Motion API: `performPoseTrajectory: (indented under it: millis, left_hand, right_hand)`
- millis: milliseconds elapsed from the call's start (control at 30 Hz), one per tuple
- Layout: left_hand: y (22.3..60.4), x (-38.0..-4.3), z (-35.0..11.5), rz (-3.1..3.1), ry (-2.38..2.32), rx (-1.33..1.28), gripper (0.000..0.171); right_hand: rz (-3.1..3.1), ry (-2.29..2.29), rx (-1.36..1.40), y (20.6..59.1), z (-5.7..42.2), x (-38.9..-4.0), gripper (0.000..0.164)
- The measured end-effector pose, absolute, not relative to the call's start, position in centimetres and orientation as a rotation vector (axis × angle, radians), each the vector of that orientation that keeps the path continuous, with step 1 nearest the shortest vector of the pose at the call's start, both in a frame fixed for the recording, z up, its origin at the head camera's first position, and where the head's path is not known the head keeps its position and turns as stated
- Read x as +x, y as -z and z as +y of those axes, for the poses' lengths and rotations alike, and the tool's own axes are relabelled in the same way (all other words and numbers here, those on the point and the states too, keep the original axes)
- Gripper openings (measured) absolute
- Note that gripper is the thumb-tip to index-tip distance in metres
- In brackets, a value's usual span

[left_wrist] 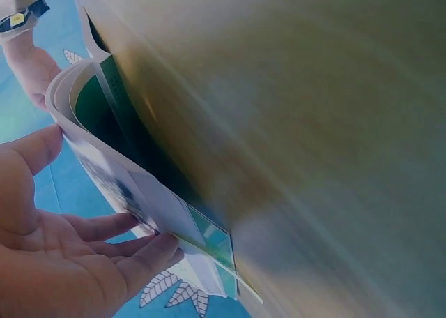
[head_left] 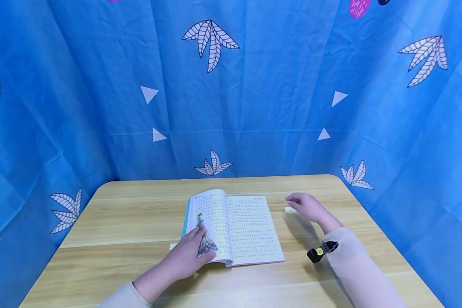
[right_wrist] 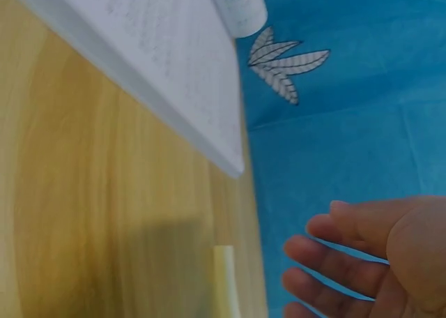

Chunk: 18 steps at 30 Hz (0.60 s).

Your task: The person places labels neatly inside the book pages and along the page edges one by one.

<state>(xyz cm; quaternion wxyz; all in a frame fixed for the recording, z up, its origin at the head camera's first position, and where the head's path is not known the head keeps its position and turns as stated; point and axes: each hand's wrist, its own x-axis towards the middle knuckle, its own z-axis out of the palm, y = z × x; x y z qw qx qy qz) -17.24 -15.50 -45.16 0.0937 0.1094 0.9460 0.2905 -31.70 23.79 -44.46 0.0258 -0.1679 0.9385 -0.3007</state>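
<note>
An open book (head_left: 250,231) with printed text lies on the table, its left pages curving up from the spine. My left hand (head_left: 190,254) rests on the left page, over a picture of round grey-brown shapes with a green top. In the left wrist view, the fingertips (left_wrist: 164,245) touch the page near its outer edge and the thumb lies at its lower edge. My right hand (head_left: 308,206) hovers over the table to the right of the book, fingers loosely bent and holding nothing. Near it lies a small pale yellow strip (head_left: 290,210), partly hidden by that hand in the head view.
The wooden table (head_left: 138,214) has rounded far corners. Blue curtain (head_left: 277,107) with white leaf prints hangs behind and beside it. A pale strip end (head_left: 172,246) sticks out left of the book. A black band with a small device (head_left: 317,253) sits on the right wrist.
</note>
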Motion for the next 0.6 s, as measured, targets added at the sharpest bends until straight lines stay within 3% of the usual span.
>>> performPoseTrajectory:
  millis: [600]
  left_hand:
    - [45.2, -17.2, -15.8, 2.797, -0.874, 0.352, 0.085]
  right_hand:
    - [3.074, 0.611, -0.452, 46.8, 23.8, -33.4, 0.020]
